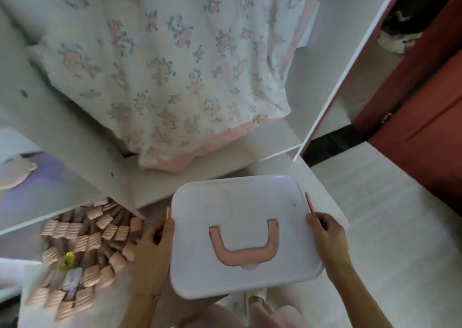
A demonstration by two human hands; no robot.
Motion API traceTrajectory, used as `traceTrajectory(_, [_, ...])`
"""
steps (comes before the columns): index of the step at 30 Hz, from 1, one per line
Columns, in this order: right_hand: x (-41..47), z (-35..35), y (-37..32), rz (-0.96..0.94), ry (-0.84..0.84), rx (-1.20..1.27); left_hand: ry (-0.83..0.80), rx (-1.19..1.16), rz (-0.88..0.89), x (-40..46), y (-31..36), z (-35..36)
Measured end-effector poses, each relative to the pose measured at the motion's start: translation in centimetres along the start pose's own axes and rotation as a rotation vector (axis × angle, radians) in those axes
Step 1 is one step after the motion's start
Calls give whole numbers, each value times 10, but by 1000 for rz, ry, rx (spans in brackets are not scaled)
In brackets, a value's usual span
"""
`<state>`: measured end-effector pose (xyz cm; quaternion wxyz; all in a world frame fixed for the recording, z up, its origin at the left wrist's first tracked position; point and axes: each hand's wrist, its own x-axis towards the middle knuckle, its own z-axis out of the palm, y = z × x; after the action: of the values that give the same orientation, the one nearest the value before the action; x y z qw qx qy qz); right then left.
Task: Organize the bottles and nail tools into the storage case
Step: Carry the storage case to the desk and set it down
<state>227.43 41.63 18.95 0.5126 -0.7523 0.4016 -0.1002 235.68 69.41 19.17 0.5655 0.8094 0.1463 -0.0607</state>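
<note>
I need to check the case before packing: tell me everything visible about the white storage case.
The storage case looks like translucent white plastic, a rounded rectangle, lid shut. A pink U-shaped handle lies flat on the lid, with pink latches at both sides. It is tilted, held above the floor: the left hand grips its left edge, the right hand its right.

Soft, even daylight is seen throughout, with no hard shadows cast. Motion blur is smeared across the whole view, worst at the lower left. Straight edges are bent by wide-angle distortion toward the borders. A faint purple glare is noted at left.
</note>
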Motion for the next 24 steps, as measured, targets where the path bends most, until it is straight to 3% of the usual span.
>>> traceTrajectory(7, [86,-8,-21,-109,-159,-124,122,-57,-55,-3,16,55])
traceTrajectory(18, [127,-4,-35,-131,-210,-221,193,-48,-124,10,23,82])
traceTrajectory(24, [128,-6,-32,-86,-230,-186,137,132,75,11,29,73])
